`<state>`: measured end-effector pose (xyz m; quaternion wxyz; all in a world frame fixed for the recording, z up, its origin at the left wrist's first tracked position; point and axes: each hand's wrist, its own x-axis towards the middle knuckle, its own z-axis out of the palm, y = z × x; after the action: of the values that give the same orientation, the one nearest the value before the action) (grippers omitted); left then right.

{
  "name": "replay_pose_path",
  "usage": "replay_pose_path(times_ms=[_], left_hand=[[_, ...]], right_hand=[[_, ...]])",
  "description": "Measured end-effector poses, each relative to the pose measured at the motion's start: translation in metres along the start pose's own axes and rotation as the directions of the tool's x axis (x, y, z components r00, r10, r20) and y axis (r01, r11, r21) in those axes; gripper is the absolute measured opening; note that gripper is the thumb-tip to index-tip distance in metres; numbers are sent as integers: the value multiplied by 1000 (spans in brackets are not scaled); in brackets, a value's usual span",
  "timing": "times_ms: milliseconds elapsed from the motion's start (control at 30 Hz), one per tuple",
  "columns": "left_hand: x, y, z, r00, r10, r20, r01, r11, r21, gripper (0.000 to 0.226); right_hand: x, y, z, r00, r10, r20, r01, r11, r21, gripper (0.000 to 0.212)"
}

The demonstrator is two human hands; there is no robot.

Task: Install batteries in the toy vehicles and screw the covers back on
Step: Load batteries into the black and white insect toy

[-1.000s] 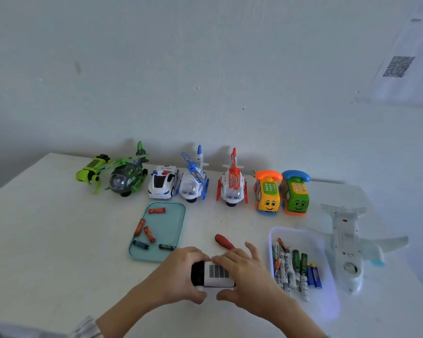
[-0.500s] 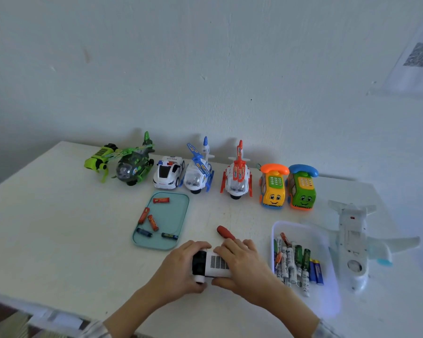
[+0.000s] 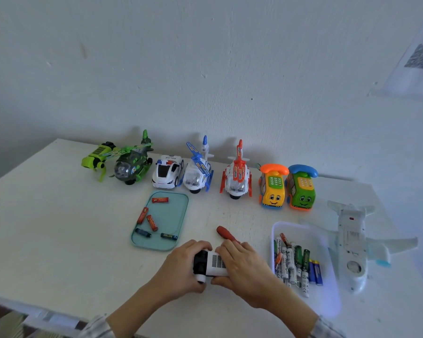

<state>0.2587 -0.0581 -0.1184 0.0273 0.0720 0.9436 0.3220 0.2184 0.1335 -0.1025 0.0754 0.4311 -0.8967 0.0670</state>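
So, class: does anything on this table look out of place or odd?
Yes: the white plane lies belly-up at the table's right edge, apart from the upright toy row. The screwdriver lies loose behind the right hand.

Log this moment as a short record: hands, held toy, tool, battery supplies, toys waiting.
left hand: grips the toy's black end
right hand: curled over the toy's white body
held toy: white and black, on the table
screwdriver: red handle, lying behind the right hand
teal tray: five loose batteries
clear bin: many batteries
white plane: belly up, right of the bin
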Motion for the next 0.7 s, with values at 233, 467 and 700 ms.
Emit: replay_pose_path(times_ms=[233, 467, 700], left_hand=[[1, -2, -1, 1000, -5, 5, 6, 999, -52, 65], [3, -2, -2, 1000, -3, 5, 3, 999, -50, 63], [4, -3, -1, 1000, -8, 13, 9, 999, -51, 64]], right_hand=[[5, 4, -7, 993, -2, 121, -15, 990, 143, 56], [4, 4, -2, 998, -6, 69, 1, 997, 73, 50], [4, 0, -10, 992, 35, 124, -48, 994, 98, 52]])
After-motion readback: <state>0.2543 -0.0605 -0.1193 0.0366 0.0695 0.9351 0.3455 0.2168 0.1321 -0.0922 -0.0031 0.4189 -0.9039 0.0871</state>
